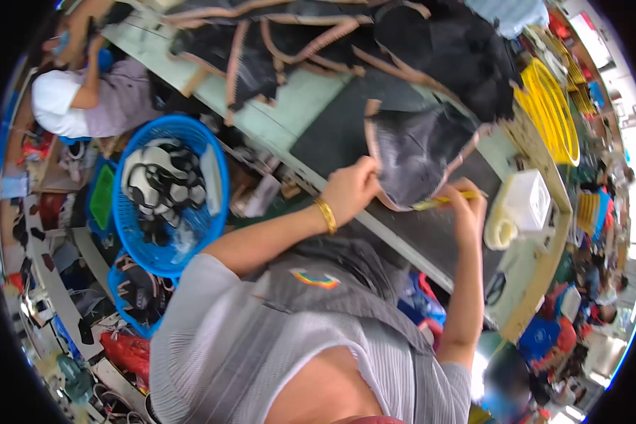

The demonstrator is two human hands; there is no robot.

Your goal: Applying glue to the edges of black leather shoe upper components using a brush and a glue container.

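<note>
A curved black leather-like piece (420, 145) with a pinkish-tan edge lies on the dark mat (339, 127) in front of me. My left hand (352, 187) pinches its near left edge between thumb and fingers. In my right hand (466, 208) is a thin yellow stick-like tool (442, 201), its tip at the piece's near edge. Whether the tip is a brush or a pen cannot be made out. Farther back, several similar black pieces (261, 53) with tan edges lie overlapped on the table.
A white plastic container (523, 201) stands right of my right hand, inside the table's raised wooden edge (544, 290). Yellow hoops (551, 113) are at the far right. A blue basket (222, 198) of black-and-white shoe parts stands left. Another person (99, 99) sits at the far left.
</note>
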